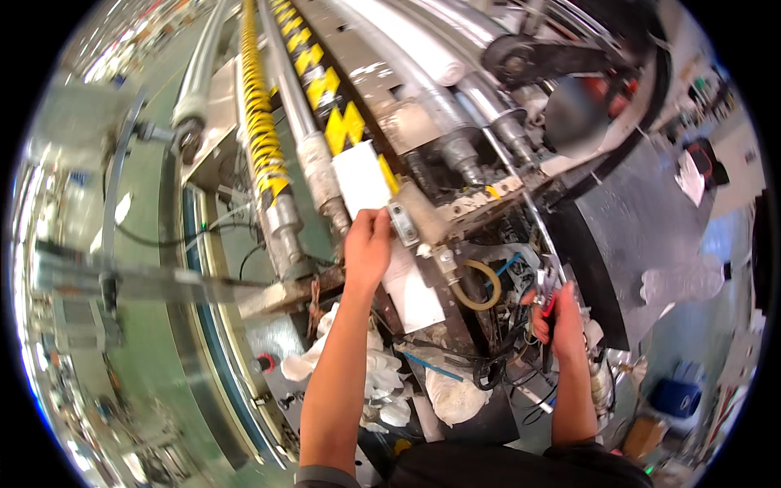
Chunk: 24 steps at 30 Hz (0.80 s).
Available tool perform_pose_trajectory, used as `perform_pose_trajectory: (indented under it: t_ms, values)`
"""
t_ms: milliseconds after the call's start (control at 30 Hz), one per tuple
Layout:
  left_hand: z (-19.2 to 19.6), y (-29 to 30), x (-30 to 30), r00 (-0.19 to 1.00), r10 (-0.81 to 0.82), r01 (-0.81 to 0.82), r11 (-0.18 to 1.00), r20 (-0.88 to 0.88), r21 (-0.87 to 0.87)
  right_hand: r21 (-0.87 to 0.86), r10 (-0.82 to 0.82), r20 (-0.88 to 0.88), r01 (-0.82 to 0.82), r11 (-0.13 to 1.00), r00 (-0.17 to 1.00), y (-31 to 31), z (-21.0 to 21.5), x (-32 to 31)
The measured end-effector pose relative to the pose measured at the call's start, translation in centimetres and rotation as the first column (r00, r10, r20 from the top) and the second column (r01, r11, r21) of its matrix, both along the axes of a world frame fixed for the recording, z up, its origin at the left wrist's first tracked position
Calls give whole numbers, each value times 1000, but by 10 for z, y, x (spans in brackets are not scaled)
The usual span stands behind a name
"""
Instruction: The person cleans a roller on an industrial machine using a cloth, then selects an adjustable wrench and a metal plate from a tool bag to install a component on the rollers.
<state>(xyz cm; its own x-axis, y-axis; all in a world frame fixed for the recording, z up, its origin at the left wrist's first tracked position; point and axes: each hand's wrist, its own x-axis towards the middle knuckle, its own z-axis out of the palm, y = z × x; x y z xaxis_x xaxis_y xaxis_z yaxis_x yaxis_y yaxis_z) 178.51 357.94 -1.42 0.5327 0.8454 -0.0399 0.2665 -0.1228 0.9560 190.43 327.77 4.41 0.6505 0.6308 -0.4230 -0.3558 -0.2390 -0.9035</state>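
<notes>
My left hand (368,254) has its fingers curled together over a white sheet (360,180), right beside a small metal block (403,224) with holes in it. Whatever lies between those fingertips is hidden. A second white piece (416,297) lies below, along the machine frame. My right hand (561,327) is wrapped round a pair of pliers (548,302) with red and black handles, their metal jaws pointing up and away from me. A long shiny rod (538,220) runs down close to these jaws.
Yellow-and-black striped rollers (262,134) and metal rollers (431,102) stretch away from me. A looped beige hose (495,294) and black cables (490,370) sit between my arms. White rags (382,370) lie below my left hand. A clear plastic bottle (683,282) is at right.
</notes>
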Motion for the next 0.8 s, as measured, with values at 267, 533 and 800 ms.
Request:
perform_pose_trajectory:
  t_ms: [267,533,800]
  values:
    - [6,10,1,996,34,-43,993,-80,-110,-10,58,78,-57,998,995,9,16,10]
    - [-9,19,-4,1000,-1,4,972,14,-234,-38,-256,463,307,951,848,-20,22,55]
    - [13,-8,7,1000,27,-25,967,5,-253,-488,-64,739,598,636,671,-57,39,113]
